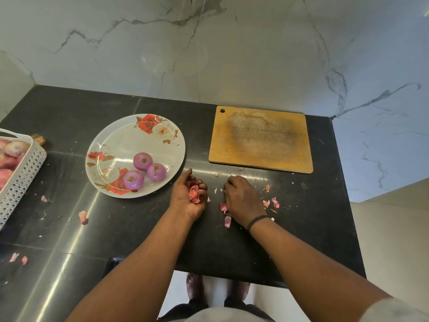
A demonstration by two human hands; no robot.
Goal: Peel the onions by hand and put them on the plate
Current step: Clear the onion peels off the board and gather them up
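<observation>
While your left hand (189,196) cupped papery, feather-light onion skins (193,193), your right hand (241,201) pinched brittle scraps (270,202) off the surface (139,228).

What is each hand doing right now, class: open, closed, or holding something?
Left hand: cupped palm-up, grip curled round a bunch of onion peels.
Right hand: palm-down on the counter, fingertips among scattered peels; whether it pinches one cannot be told.

Bright and soft all over, with only faint shadows. Long white shine streaks on the dark table (69,247), near the plate (130,135) and low on the left. Bent and stretched at the edges, like a fish-eye. A bit blurry at the bottom, sharp in the middle.
</observation>
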